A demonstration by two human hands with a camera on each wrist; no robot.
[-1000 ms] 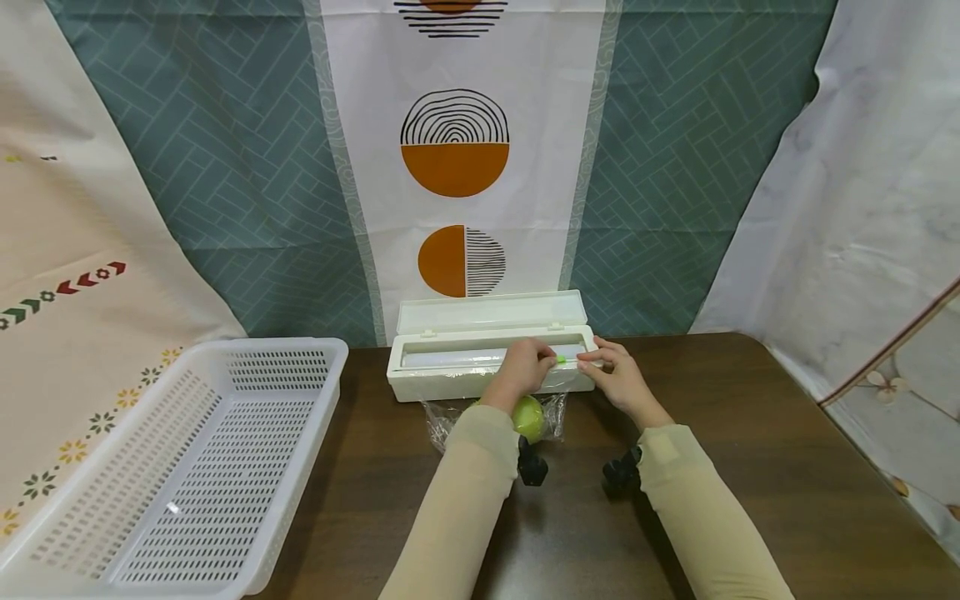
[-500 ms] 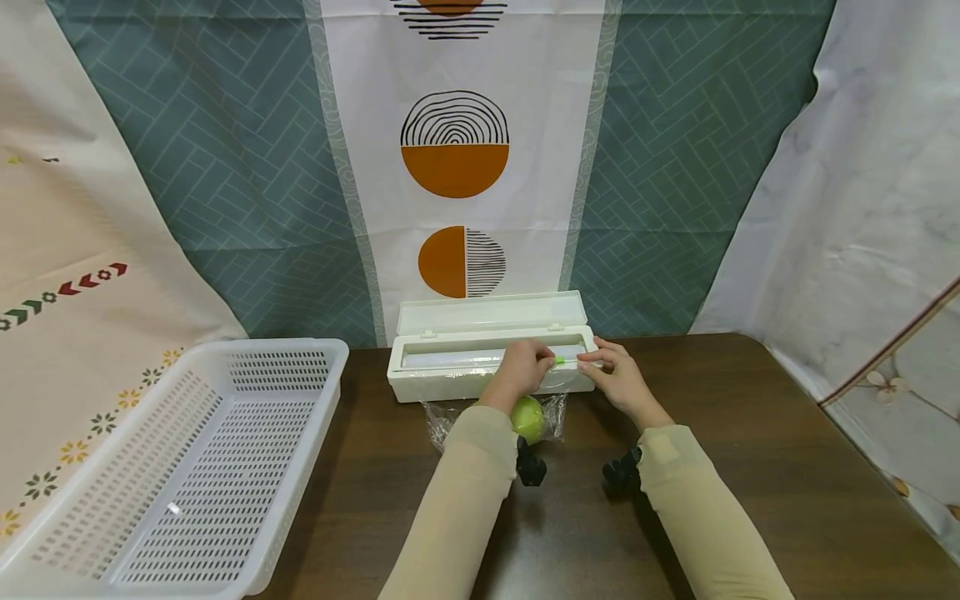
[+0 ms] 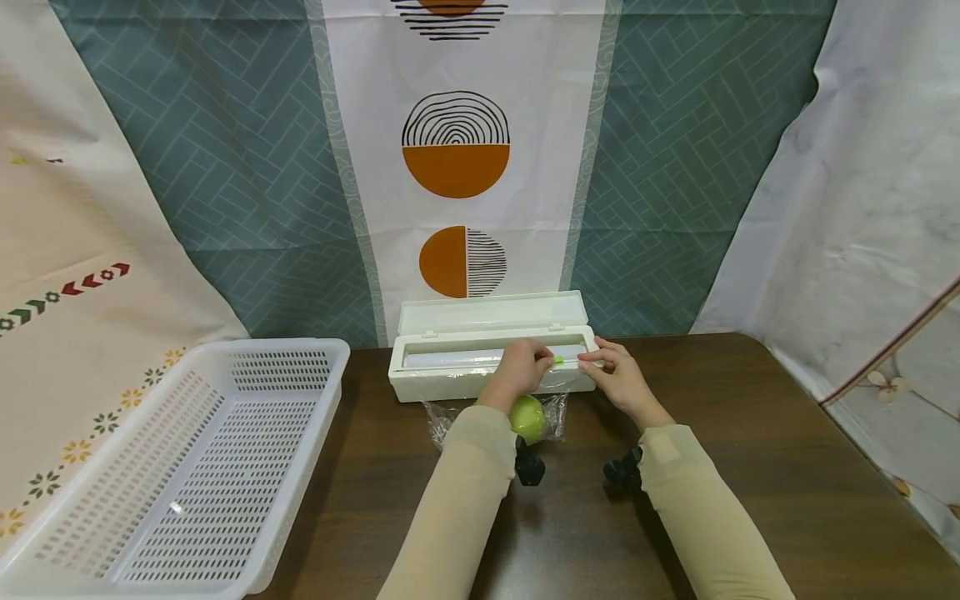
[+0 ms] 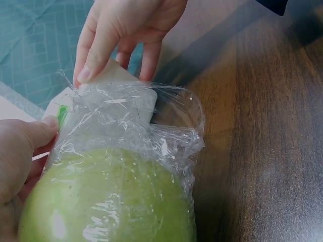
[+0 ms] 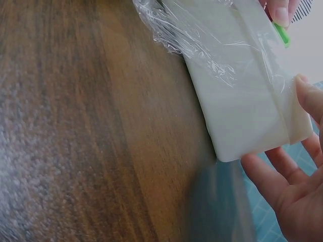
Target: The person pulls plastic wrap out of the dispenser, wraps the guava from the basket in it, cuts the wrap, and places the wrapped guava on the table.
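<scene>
A white cling film dispenser box [image 3: 431,386] stands with its lid raised, a film roll [image 3: 450,358] inside. My left hand [image 3: 521,367] pinches the small green slide cutter [image 4: 62,116] on the front rim between thumb and fingers. My right hand [image 5: 292,186] grips the box's right end, thumb on the top rim and fingers round the end. Clear cling film [image 4: 176,133] runs from the box down over a green apple [image 4: 106,196] in front of it. In the head view my left wrist and sleeve hide part of the apple and film.
To the left is a large white perforated plastic basket [image 3: 296,492]. The brown wooden table [image 3: 750,467] extends to the right and front. Behind the box hangs a patterned cloth [image 3: 645,167].
The green slide cutter has shifted very slightly left with my left hand. My right hand has stayed on the end of the box.
</scene>
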